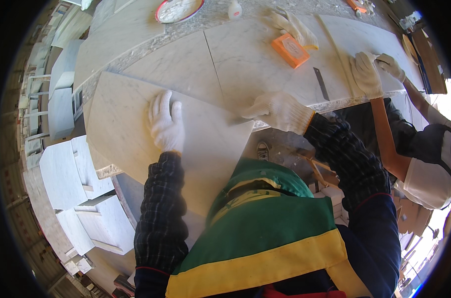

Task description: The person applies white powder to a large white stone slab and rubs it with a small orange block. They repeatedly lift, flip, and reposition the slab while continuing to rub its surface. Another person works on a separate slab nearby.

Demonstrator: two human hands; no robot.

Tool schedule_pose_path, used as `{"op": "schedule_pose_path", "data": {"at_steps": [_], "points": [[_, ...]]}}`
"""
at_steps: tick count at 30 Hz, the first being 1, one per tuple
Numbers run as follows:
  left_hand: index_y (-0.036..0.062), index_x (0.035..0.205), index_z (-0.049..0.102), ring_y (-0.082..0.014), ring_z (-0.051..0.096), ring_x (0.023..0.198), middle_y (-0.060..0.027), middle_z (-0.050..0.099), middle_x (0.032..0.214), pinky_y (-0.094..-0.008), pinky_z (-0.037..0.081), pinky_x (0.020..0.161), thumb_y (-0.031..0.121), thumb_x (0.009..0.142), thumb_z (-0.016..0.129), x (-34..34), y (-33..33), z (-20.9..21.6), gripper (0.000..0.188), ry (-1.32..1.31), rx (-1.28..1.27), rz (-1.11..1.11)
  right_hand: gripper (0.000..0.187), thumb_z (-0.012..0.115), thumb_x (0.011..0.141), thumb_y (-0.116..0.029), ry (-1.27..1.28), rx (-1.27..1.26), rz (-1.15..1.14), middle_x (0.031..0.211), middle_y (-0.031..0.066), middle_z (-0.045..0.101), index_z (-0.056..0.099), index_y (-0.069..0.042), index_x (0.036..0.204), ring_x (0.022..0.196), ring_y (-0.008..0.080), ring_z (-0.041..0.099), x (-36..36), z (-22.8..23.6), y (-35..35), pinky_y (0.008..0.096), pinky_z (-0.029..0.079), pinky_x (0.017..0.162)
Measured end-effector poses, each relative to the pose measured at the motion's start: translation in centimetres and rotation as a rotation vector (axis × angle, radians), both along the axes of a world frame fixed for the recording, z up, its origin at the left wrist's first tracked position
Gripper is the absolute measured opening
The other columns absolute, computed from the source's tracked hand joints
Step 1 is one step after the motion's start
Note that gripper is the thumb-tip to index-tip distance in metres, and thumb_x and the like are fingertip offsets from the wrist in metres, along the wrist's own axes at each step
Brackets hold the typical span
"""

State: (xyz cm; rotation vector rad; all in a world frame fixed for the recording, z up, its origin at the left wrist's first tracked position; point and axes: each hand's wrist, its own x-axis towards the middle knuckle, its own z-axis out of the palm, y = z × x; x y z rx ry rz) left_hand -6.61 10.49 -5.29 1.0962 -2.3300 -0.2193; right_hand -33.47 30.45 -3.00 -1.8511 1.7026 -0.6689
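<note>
A pale grey-veined stone slab (200, 134) with cut-off corners lies at an angle before me, partly over other slabs. My left hand (167, 121), in a white knit glove, rests flat on it with the fingers stretched out. By the slab's right corner is my right hand (280, 111), gloved too, its fingers closed in a pinch. Something thin and blurred shows at those fingertips, too indistinct to name. Beyond it, a flat slab (255, 54) carries an orange box (290, 50), a loose knit glove (297, 31) and a thin dark metal strip (321, 83).
At the right, a co-worker's two gloved hands (368, 74) work over the same row of slabs. A red-rimmed bowl (178, 11) of white material and a small white bottle (235, 10) stand at the back. Several pale slabs (62, 174) lean or lie at the left.
</note>
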Motion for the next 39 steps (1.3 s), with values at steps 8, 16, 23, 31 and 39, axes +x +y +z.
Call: {"op": "schedule_pose_path", "data": {"at_steps": [8,16,23,31,39], "points": [[0.0087,0.130,0.068,-0.0326,0.056,0.131,-0.0107,0.066,0.137,-0.0460,0.041,0.114,0.027,0.100,0.066,-0.1,0.0,0.1,0.035,-0.006,-0.011,0.008,0.025,0.067,0.094,-0.015,-0.017,-0.104,-0.036,0.096,0.0087,0.071,0.079,-0.021,0.115,0.091,0.0329,0.068,0.6,-0.5,-0.1,0.0428,0.056,0.079],[0.0089,0.129,0.069,-0.0319,0.055,0.132,-0.0098,0.066,0.137,-0.0462,0.041,0.115,0.027,0.101,0.065,-0.1,0.1,0.3,0.034,-0.012,0.013,0.016,0.026,0.062,0.096,-0.016,0.003,0.035,0.031,0.100,0.0089,0.072,0.077,-0.022,0.117,0.097,0.0333,0.068,0.1,0.1,0.0,0.0437,0.056,0.083],[0.0093,0.127,0.070,-0.0316,0.056,0.131,-0.0091,0.066,0.136,-0.0460,0.041,0.114,0.026,0.100,0.065,-0.1,0.1,0.2,0.032,0.004,0.012,0.022,0.029,0.063,0.094,-0.013,0.022,-0.035,0.089,0.097,0.0086,0.069,0.077,-0.024,0.116,0.093,0.0334,0.068,-0.4,0.1,0.2,0.0444,0.056,0.080],[0.0100,0.127,0.070,-0.0309,0.056,0.132,-0.0079,0.066,0.137,-0.0473,0.038,0.117,0.028,0.100,0.064,-0.1,0.1,0.1,0.033,0.009,0.005,0.013,0.034,0.070,0.087,0.001,-0.086,-0.104,0.026,0.091,0.0092,0.067,0.079,-0.015,0.116,0.086,0.0309,0.067,-0.3,0.2,0.5,0.0403,0.054,0.075],[0.0106,0.128,0.070,-0.0310,0.055,0.133,-0.0081,0.066,0.137,-0.0477,0.038,0.117,0.029,0.102,0.063,0.0,0.0,0.1,0.033,-0.029,-0.012,0.014,0.035,0.072,0.086,-0.001,-0.070,-0.060,-0.005,0.091,0.0090,0.066,0.077,-0.016,0.118,0.087,0.0313,0.067,0.2,1.3,0.9,0.0403,0.054,0.076]]}}
